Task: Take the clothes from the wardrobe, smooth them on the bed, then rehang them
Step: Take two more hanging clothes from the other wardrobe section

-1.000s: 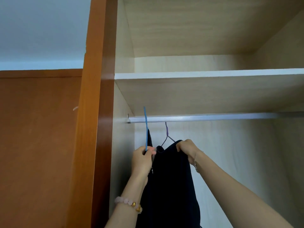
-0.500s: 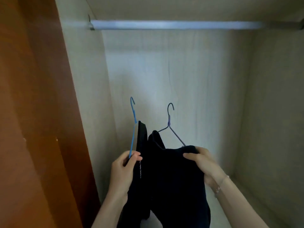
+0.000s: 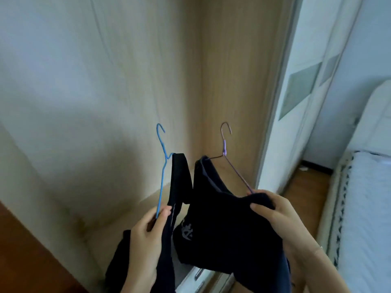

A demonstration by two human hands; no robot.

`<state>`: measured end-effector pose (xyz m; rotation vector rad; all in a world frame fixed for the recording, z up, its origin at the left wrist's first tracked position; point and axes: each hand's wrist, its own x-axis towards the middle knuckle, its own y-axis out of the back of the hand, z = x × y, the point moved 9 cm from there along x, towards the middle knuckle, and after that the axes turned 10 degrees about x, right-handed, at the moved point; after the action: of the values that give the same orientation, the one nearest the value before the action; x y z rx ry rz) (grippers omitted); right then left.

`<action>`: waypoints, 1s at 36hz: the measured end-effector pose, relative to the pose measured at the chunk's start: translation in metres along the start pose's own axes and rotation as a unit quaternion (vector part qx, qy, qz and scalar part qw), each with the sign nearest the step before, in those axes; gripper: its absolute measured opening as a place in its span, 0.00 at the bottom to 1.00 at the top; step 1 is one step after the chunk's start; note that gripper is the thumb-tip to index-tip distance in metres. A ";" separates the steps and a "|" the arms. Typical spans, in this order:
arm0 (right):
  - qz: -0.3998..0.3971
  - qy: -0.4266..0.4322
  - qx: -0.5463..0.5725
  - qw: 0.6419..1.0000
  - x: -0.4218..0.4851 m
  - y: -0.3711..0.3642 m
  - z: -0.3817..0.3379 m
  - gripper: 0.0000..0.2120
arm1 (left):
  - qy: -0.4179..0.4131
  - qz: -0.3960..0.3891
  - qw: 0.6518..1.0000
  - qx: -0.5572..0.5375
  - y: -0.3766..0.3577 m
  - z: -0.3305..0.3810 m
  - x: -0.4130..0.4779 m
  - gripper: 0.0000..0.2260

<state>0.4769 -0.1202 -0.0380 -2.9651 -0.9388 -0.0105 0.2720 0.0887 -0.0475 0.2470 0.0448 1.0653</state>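
My left hand [image 3: 146,240] grips the lower end of a blue wire hanger [image 3: 161,166] together with a dark garment [image 3: 179,180] draped on it. A purple wire hanger [image 3: 227,157] carries a second dark garment [image 3: 222,229] with a pale print. My right hand [image 3: 279,216] grips that garment's shoulder and the hanger's end. Both hangers are off the rail, held upright in front of the wardrobe interior [image 3: 105,102], hooks pointing up. The lower parts of both garments hang out of view behind my arms.
The wardrobe's light wooden back wall and right side panel [image 3: 232,81] stand behind the hangers. A white sliding door [image 3: 306,92] is to the right. The bed [image 3: 366,208] with a pale cover and a white headboard lies at far right, wooden floor [image 3: 306,187] between.
Both hangers have come off the rail and been lowered. My view has swung down and to the right, so the rail is gone from view and the bed now shows.
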 end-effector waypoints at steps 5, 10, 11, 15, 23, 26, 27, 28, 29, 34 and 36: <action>0.136 0.012 0.020 0.990 -0.084 0.014 0.012 0.10 | -0.011 -0.129 0.991 -0.017 -0.020 -0.012 -0.032 0.07; 0.282 0.025 0.009 0.959 -0.182 0.004 0.028 0.08 | -0.048 -0.271 0.961 -0.017 -0.006 -0.018 -0.064 0.08; 0.306 0.021 0.010 0.952 -0.203 0.001 0.032 0.07 | -0.053 -0.298 0.953 -0.013 -0.002 -0.019 -0.073 0.07; 0.415 0.000 0.028 0.909 -0.298 -0.004 0.043 0.06 | -0.074 -0.409 0.909 -0.002 0.005 -0.022 -0.113 0.06; 0.573 -0.032 0.065 0.816 -0.466 -0.025 0.062 0.07 | -0.116 -0.535 0.837 0.011 0.015 -0.026 -0.185 0.09; 0.605 -0.038 0.061 0.793 -0.521 -0.046 0.065 0.07 | -0.140 -0.582 0.800 0.022 0.030 -0.027 -0.213 0.10; 0.613 -0.037 0.063 0.787 -0.540 -0.054 0.066 0.08 | -0.146 -0.599 0.787 0.028 0.036 -0.027 -0.222 0.10; 0.621 -0.035 0.065 0.780 -0.559 -0.062 0.067 0.08 | -0.148 -0.614 0.775 0.033 0.042 -0.029 -0.231 0.11; 0.631 -0.035 0.064 0.772 -0.578 -0.071 0.068 0.08 | -0.148 -0.627 0.764 0.038 0.049 -0.033 -0.239 0.11; 0.683 -0.035 0.062 0.727 -0.668 -0.123 0.076 0.09 | -0.135 -0.678 0.722 0.040 0.085 -0.058 -0.291 0.12; 0.696 -0.035 0.061 0.715 -0.700 -0.146 0.081 0.09 | -0.142 -0.689 0.709 0.038 0.101 -0.068 -0.314 0.12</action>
<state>-0.1804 -0.4008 -0.1263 -2.6933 1.3511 0.1831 0.0217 -0.1259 -0.1169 0.3513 -0.0132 -0.5017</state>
